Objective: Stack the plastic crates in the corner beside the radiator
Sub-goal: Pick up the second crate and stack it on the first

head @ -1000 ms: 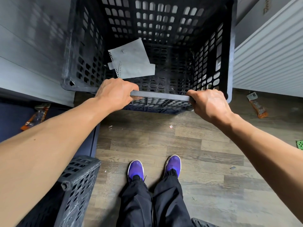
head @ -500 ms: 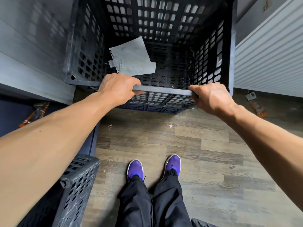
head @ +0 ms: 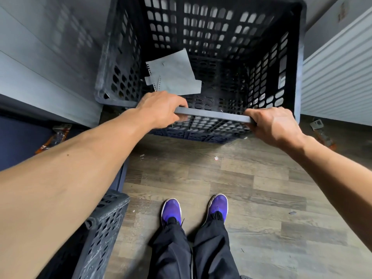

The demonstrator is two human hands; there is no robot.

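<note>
A black perforated plastic crate (head: 300, 63) stands in the corner between a grey wall and the white ribbed radiator (head: 338, 77). My left hand (head: 161, 109) grips the left part of its near rim. My right hand (head: 271, 125) grips the right part of the same rim. Torn grey paper (head: 175, 75) lies inside the crate on its bottom. More black lattice shows below the near rim; whether that is a second crate underneath I cannot tell. Another black crate (head: 104, 228) stands at the lower left by my arm.
Grey wall panels (head: 46, 63) close off the left side, with a dark blue surface (head: 18, 141) below them. Orange wrappers lie on the floor at left (head: 54, 137) and right (head: 322, 133). My purple shoes (head: 171, 210) stand on wood-look flooring.
The crate and both hands have shifted slightly away from me toward the corner; the grip on the rim is unchanged.
</note>
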